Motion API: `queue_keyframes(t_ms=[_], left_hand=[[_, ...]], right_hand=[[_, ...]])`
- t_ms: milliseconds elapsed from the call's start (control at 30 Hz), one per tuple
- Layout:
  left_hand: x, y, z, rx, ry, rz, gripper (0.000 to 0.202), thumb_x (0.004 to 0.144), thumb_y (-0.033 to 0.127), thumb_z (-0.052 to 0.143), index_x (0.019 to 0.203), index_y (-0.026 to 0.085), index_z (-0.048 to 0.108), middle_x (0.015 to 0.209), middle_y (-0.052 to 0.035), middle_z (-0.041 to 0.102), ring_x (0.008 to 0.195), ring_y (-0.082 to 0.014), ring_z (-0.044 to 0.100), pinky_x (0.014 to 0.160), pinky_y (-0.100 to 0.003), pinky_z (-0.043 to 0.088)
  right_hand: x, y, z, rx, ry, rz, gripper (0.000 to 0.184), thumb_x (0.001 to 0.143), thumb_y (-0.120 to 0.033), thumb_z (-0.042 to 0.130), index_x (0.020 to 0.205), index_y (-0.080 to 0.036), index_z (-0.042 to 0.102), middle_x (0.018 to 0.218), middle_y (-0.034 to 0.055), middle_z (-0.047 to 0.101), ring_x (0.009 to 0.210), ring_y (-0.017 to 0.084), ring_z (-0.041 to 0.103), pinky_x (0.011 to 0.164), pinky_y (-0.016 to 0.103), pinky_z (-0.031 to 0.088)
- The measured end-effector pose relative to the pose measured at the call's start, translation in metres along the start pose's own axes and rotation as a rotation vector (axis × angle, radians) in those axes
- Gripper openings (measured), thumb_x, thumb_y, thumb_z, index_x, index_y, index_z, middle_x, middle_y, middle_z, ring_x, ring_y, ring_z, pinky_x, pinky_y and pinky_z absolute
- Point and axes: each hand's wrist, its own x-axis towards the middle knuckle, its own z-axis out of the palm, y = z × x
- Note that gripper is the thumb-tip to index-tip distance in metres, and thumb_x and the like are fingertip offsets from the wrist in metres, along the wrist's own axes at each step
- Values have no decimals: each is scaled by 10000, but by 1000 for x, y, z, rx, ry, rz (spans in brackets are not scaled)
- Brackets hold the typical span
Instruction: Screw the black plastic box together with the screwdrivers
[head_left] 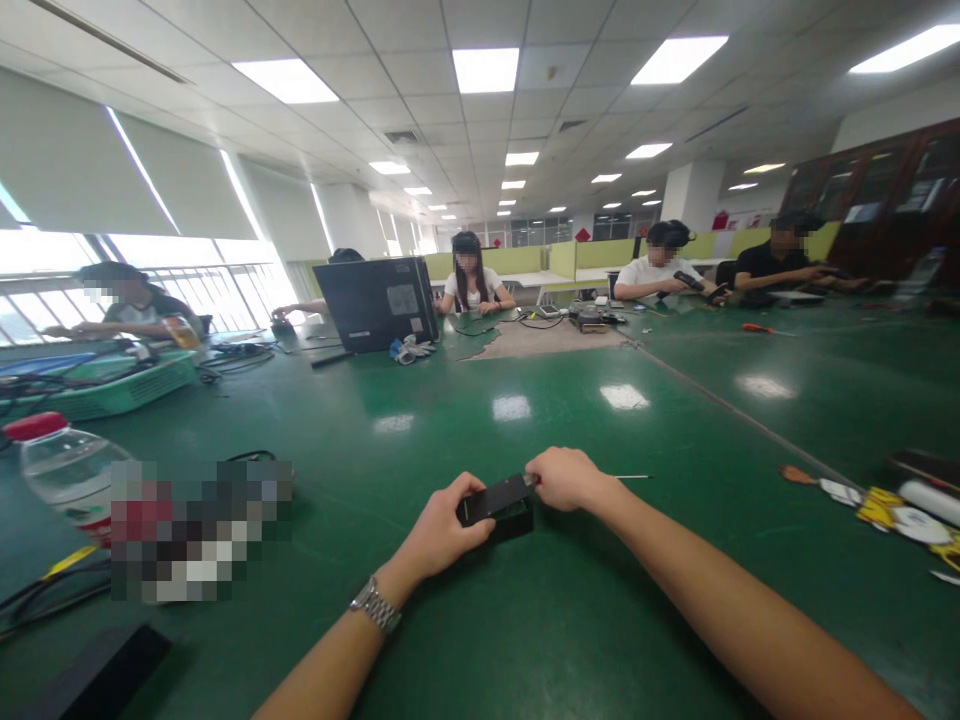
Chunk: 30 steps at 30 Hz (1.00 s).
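Observation:
A small black box-shaped case [516, 525] is a little above the green tabletop, its flat top cover [496, 502] tilted with a gap along the right side. My left hand [446, 530] grips the left end, thumb in front and fingers behind. My right hand [566, 478] is closed at the cover's right corner, where a small silvery bit shows at the fingertips; what it pinches is too small to make out. A thin metal rod [634, 477] shows just right of my right hand; its other end is hidden behind the hand.
A bottle with a red cap [39, 428] stands at left, near a green basket [112, 385] of cables. A black computer case [377, 303] and gloves [410, 349] are farther back. At right lie yellow-and-white items [892, 510]. Several people sit around the table [360, 430].

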Motion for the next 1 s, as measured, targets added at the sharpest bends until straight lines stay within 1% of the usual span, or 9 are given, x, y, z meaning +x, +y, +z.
queue_keyframes(t_ms=[100, 200, 333, 433, 600, 767, 900, 1000], left_hand=[[0, 0, -1, 0, -4, -7, 229, 742, 267, 608, 939, 177, 532, 816, 17, 597, 712, -149, 537, 652, -240, 390], [-1, 0, -2, -10, -7, 1, 234, 744, 284, 618, 937, 174, 541, 794, 22, 596, 696, -145, 532, 642, -237, 387], [-2, -1, -1, -16, -5, 1, 250, 733, 277, 639, 944, 177, 551, 816, 21, 609, 706, -147, 541, 645, -235, 390], [-2, -1, -1, -17, 5, 1, 247, 735, 268, 638, 952, 179, 561, 838, 15, 620, 727, -153, 554, 662, -238, 400], [-3, 2, -2, -22, 4, 5, 272, 743, 287, 637, 989, 184, 580, 876, 2, 641, 754, -164, 571, 691, -246, 421], [-4, 3, -4, -26, -13, -7, 299, 763, 328, 634, 1020, 181, 595, 891, -9, 649, 748, -168, 577, 685, -251, 430], [-4, 4, -6, -8, 1, -10, 307, 763, 330, 639, 1030, 181, 614, 892, -11, 660, 748, -170, 588, 681, -245, 429], [-7, 8, -10, 50, 8, -17, 328, 758, 333, 640, 1048, 183, 625, 882, -15, 672, 736, -174, 599, 665, -241, 434]], right_hand=[[2, 8, 3, 18, -18, 6, 232, 762, -227, 510, 886, -250, 704, 939, 75, 703, 860, 247, 653, 648, 290, 433], [4, 10, 8, 37, -28, -7, 241, 770, -220, 490, 886, -257, 698, 920, 52, 707, 815, 215, 654, 606, 262, 412], [7, 5, 14, 36, 5, -15, 254, 783, -221, 469, 903, -252, 691, 955, 60, 702, 866, 225, 645, 642, 276, 406], [9, 6, 16, 41, 26, -4, 241, 796, -241, 469, 904, -249, 684, 970, 62, 694, 884, 227, 637, 663, 281, 403], [12, 21, 19, 47, 101, 87, 232, 822, -253, 451, 947, -226, 644, 1002, 68, 662, 926, 220, 607, 705, 285, 392], [17, 37, 26, 66, 173, 200, 260, 861, -286, 408, 1015, -210, 603, 1011, 76, 622, 917, 219, 593, 696, 288, 382], [20, 40, 31, 88, 198, 224, 275, 862, -305, 408, 1038, -233, 607, 1036, 68, 594, 923, 223, 592, 700, 292, 384], [21, 38, 33, 97, 213, 238, 295, 870, -304, 397, 1067, -242, 607, 1075, 75, 571, 919, 222, 595, 706, 295, 392]])
